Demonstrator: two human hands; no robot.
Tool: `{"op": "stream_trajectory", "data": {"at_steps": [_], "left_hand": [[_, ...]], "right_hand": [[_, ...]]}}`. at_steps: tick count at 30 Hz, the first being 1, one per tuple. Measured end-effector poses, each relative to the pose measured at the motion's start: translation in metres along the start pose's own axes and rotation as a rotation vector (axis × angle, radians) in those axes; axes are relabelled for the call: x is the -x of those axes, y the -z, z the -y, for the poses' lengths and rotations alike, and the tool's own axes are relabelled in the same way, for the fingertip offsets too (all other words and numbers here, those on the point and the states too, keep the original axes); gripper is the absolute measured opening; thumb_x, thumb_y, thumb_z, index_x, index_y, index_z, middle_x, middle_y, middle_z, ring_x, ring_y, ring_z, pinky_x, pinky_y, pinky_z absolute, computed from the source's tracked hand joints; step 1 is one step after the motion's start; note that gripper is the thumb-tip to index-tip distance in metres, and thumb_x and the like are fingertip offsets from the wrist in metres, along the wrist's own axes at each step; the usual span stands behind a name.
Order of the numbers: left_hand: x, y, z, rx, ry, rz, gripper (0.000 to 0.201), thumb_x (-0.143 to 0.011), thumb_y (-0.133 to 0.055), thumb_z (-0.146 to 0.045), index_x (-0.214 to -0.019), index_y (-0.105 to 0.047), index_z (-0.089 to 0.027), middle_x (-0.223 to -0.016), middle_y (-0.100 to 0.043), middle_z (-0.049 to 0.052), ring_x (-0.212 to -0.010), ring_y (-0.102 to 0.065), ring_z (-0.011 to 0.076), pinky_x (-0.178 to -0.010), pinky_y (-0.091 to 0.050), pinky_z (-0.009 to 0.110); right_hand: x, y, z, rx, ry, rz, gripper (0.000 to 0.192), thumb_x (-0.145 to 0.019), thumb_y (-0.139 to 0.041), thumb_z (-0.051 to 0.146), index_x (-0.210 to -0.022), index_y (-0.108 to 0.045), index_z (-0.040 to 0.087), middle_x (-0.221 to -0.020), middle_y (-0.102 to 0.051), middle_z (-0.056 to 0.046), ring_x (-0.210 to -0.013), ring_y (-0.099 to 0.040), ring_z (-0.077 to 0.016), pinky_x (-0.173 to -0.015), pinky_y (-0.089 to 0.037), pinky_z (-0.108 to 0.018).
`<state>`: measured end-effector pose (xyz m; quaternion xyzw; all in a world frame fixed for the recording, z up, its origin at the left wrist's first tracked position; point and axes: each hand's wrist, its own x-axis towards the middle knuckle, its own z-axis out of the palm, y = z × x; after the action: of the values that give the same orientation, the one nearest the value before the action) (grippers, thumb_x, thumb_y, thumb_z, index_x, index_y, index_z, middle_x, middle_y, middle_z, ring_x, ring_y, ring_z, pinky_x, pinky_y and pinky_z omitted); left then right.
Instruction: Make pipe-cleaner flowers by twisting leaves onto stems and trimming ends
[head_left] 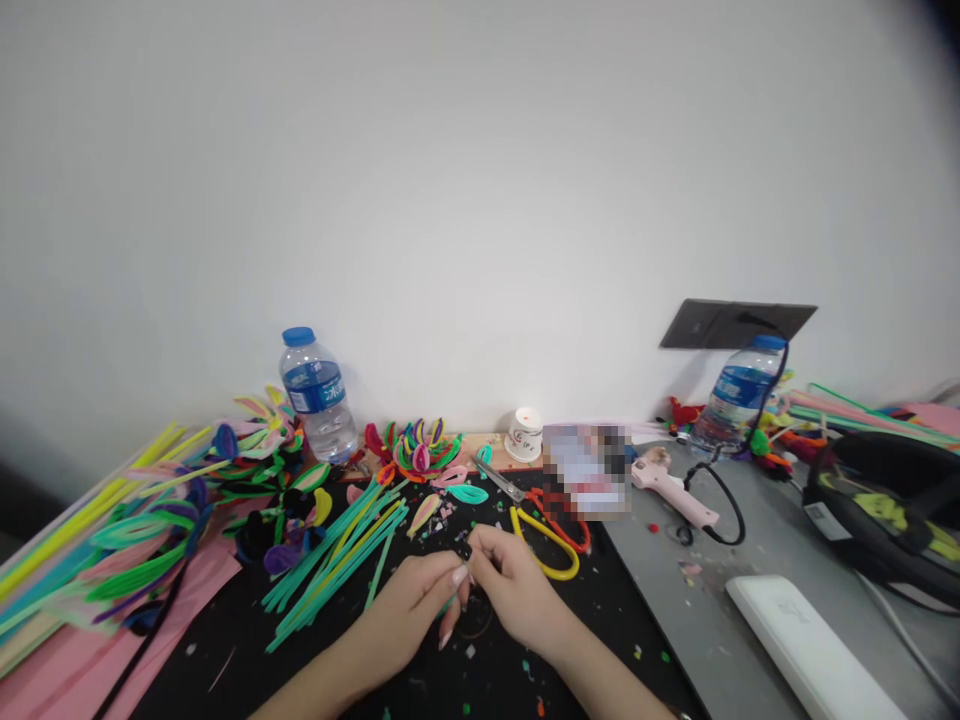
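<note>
Black small piece (465,551) pinched between left hand (409,608) and right hand (517,585) fingertips

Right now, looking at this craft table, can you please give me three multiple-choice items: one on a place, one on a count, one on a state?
1. Where does the pink glue gun lie?
A. On the grey surface, right of the scissors
B. Among the green pipe cleaners
C. Under the left water bottle

2. How many water bottles with blue caps stand by the wall?
A. One
B. Two
C. Four

3. What are the left hand and right hand doing?
A. Resting flat, apart
B. Both gripping the scissors
C. Pinching one small dark piece together

Answers:
1 A, it lies on the grey top, its black cord beside it.
2 B, one at the left, the other bottle at the right.
3 C, the fingertips of both hands meet at the piece.
</note>
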<state>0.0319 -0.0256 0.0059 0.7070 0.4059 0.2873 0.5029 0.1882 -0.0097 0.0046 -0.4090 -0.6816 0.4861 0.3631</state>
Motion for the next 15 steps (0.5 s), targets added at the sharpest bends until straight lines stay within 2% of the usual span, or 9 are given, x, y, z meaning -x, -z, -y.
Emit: {"op": "stream_trajectory", "data": {"at_steps": [4, 6, 8, 11, 13, 15], "left_hand": [[0.000, -0.001, 0.001, 0.497, 0.122, 0.057, 0.035, -0.088, -0.041, -0.041, -0.066, -0.049, -0.016, -0.043, -0.043, -0.006, -0.041, -0.035, 0.0079, -0.051, -0.032, 0.021], [0.002, -0.001, 0.002, 0.641, 0.157, 0.106, 0.033, -0.085, -0.047, -0.041, -0.065, -0.050, -0.015, -0.042, -0.040, -0.007, -0.040, -0.031, 0.0069, -0.051, -0.029, 0.021], [0.002, 0.000, 0.002, 0.684, 0.168, 0.138, 0.032, -0.084, -0.048, -0.040, -0.064, -0.050, -0.015, -0.041, -0.038, -0.007, -0.041, -0.031, 0.0067, -0.051, -0.029, 0.021], [0.001, 0.002, 0.002, 0.499, 0.133, 0.109, 0.034, -0.088, -0.040, -0.039, -0.066, -0.050, -0.015, -0.041, -0.041, -0.006, -0.039, -0.032, 0.0074, -0.052, -0.030, 0.022], [0.001, 0.003, 0.001, 0.191, 0.058, 0.037, 0.035, -0.090, -0.036, -0.036, -0.065, -0.050, -0.016, -0.046, -0.046, -0.004, -0.045, -0.040, 0.0096, -0.056, -0.034, 0.024], [0.002, 0.005, 0.001, -0.166, -0.058, -0.029, 0.036, -0.091, -0.033, -0.030, -0.061, -0.048, -0.016, -0.055, -0.050, 0.000, -0.059, -0.048, 0.0133, -0.062, -0.036, 0.025]], "right_hand": [[0.006, -0.002, 0.008, 0.028, 0.080, -0.043, 0.027, -0.087, -0.041, 0.024, -0.061, -0.039, 0.018, -0.058, -0.039, 0.004, -0.056, -0.036, -0.0101, -0.053, -0.029, -0.022], [0.008, -0.002, 0.011, 0.033, 0.109, -0.029, 0.027, -0.088, -0.040, 0.025, -0.063, -0.040, 0.018, -0.058, -0.037, 0.004, -0.056, -0.036, -0.0100, -0.054, -0.028, -0.022], [0.008, -0.001, 0.012, 0.025, 0.122, -0.013, 0.027, -0.089, -0.040, 0.027, -0.064, -0.041, 0.018, -0.058, -0.038, 0.004, -0.056, -0.036, -0.0100, -0.054, -0.028, -0.022], [0.003, 0.001, 0.007, -0.029, 0.091, -0.005, 0.029, -0.087, -0.044, 0.032, -0.062, -0.041, 0.017, -0.058, -0.038, 0.004, -0.056, -0.035, -0.0097, -0.053, -0.028, -0.022], [0.000, 0.002, 0.002, -0.106, 0.014, 0.017, 0.031, -0.085, -0.047, 0.036, -0.060, -0.041, 0.017, -0.056, -0.039, 0.004, -0.053, -0.035, -0.0091, -0.051, -0.028, -0.022], [-0.002, 0.001, -0.002, -0.152, -0.077, 0.035, 0.038, -0.087, -0.041, 0.039, -0.056, -0.042, 0.017, -0.051, -0.040, 0.004, -0.048, -0.034, -0.0085, -0.048, -0.026, -0.022]]}}
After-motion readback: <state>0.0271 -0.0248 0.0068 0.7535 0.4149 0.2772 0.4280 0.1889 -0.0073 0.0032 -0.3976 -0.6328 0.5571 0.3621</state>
